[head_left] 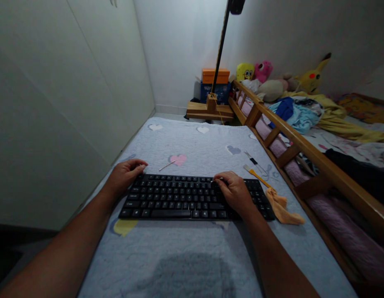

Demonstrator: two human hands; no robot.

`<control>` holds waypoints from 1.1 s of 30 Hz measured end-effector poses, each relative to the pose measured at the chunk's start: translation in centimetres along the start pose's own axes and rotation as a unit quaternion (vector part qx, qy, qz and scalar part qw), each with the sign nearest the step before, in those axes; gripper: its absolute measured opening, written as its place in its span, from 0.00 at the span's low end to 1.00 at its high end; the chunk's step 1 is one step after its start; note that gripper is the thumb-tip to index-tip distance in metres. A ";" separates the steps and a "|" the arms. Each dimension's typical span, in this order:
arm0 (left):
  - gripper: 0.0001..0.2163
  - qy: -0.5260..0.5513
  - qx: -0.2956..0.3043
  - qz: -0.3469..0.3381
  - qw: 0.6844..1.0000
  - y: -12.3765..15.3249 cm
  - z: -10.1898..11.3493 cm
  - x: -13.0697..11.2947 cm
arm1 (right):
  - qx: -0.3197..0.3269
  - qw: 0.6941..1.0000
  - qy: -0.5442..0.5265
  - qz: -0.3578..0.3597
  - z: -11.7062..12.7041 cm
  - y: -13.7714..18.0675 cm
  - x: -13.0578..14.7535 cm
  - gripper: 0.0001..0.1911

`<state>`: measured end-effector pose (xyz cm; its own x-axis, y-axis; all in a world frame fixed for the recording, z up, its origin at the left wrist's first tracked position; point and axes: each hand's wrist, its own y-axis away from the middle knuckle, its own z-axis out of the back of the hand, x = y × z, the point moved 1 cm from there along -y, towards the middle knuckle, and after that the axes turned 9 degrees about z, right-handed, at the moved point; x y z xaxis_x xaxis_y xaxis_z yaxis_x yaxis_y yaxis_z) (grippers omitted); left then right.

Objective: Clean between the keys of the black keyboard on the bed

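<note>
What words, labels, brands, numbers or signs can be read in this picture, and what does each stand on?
No text can be read with certainty.
Keyboard: markings on the keys, too small to read.
Blue box by the wall: pale print, too blurred to read.

The person's left forearm and right forearm are bare to the view's edge, each tapering smoothly forward. The left hand and right hand look bare too, as far as dim light shows.
</note>
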<state>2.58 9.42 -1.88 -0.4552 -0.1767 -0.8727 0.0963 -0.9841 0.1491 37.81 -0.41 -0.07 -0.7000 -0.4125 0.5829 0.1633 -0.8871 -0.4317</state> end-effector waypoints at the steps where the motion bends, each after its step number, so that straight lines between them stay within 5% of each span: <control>1: 0.18 0.000 0.000 0.000 1.000 0.0 0.0 -0.1 | -0.001 1.000 0.000 0.001 0.0 0.0 0.0 0.09; 33: 0.18 -0.003 0.005 -0.009 1.000 -0.1 0.0 0.1 | 0.010 0.999 -0.003 0.053 -1.2 -0.4 0.8 0.09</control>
<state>2.49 9.49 -1.95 -0.4616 -0.1583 -0.8728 0.0784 -0.9874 0.1377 36.37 -0.16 -0.26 -0.6734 -0.5052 0.5397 0.2504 -0.8428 -0.4764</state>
